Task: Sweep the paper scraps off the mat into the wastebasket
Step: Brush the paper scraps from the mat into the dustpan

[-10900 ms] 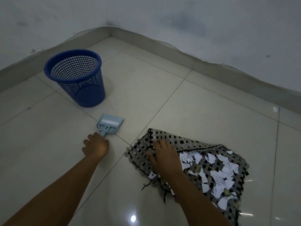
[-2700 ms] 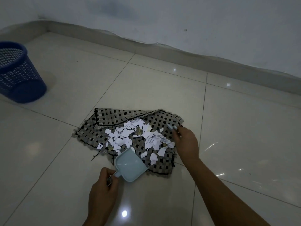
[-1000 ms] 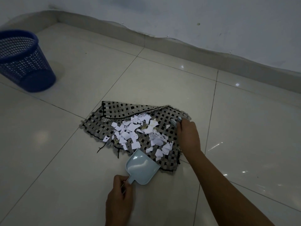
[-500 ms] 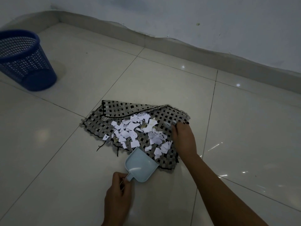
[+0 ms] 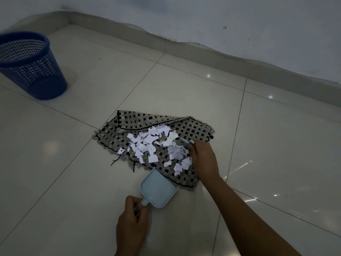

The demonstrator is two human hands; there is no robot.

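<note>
- Pale blue plastic dustpan point(image 5: 157, 189) sits on the tiled floor point(image 5: 276, 145), its open edge touching the near border of the mat point(image 5: 193, 132); I see nothing in its tray.
- Left hand point(image 5: 132, 224) is curled tight around the dustpan's short handle, forearm out of frame below.
- Right hand point(image 5: 203, 159) reaches in from the lower right, arm stretched, fingers closed on a small brush point(image 5: 185, 142) at the right side of the scrap pile.
- Count: one mat, one dustpan, one brush, one wastebasket, two hands. Scraps too many for me to count.
- Paper scraps point(image 5: 155, 145) lie heaped on the middle of the mat.
- Blue mesh wastebasket point(image 5: 27, 65) stands upright far left, well apart from the mat; I cannot tell what it holds.
</note>
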